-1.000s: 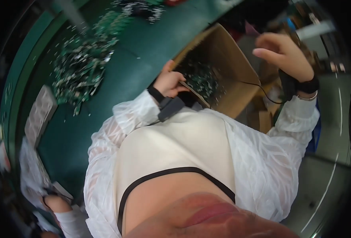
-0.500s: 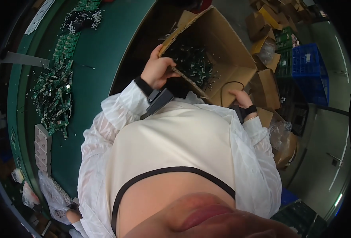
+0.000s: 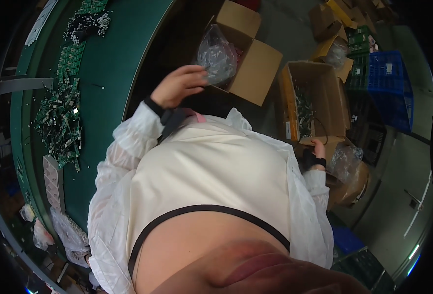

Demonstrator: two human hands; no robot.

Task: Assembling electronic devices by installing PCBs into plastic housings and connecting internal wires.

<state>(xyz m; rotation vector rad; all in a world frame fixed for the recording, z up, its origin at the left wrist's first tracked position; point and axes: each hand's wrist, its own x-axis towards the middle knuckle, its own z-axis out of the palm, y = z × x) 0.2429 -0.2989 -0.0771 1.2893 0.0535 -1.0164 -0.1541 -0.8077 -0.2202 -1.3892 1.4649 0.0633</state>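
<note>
My left hand (image 3: 179, 85) is open, its fingers stretched toward a clear plastic bag (image 3: 217, 56). Whether the fingertips touch the bag cannot be made out. That bag sits in an open cardboard box (image 3: 258, 66) with its flaps folded out. Farther right, a second cardboard box (image 3: 331, 98) holds many small green circuit boards (image 3: 304, 110). My right hand (image 3: 318, 149) is at this box's near edge, thumb up and fingers curled on the cardboard, partly hidden. A dark thin cable (image 3: 322, 128) loops over the box near that hand.
A green worktable (image 3: 106, 93) runs along the left, bearing a heap of circuit boards (image 3: 59, 117) and a pale compartment tray (image 3: 53, 181). Blue crates (image 3: 390, 88), a crumpled plastic bag (image 3: 346, 162) and more cartons (image 3: 324, 22) stand at right.
The box of circuit boards has moved right, away from my front. My left hand has let go of its rim and moved left, fingers extended. The box with the plastic bag is now uncovered.
</note>
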